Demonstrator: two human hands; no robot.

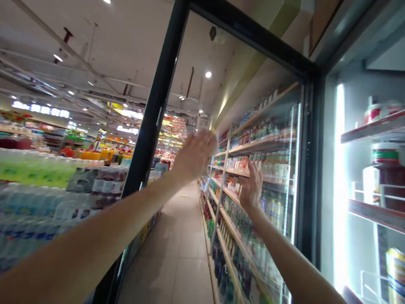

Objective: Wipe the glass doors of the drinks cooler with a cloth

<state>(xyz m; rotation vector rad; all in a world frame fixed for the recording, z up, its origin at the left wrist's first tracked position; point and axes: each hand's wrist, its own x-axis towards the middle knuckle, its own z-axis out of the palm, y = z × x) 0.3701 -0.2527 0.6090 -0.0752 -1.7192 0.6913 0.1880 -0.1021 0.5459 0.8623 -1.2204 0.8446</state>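
Observation:
My left hand (195,154) is raised in front of the glass door (196,55) of a fridge, smeared by motion. Its fingers look stretched out flat, with no held thing visible; whether the palm touches the pane I cannot tell. Lower and to the right, my right hand (251,185) stands upright near the same glass, fingers extended and apart from any handle. Swung outward, the door has a dark frame (158,101) running from top to bottom.
Right of the door, lit fridge shelves (373,133) hold a dark bottle (384,177) and a yellow can (395,270). Stacked bottle packs (31,198) stand on the left. Through the glass show an aisle floor (177,245) and long shelves of drinks (240,173).

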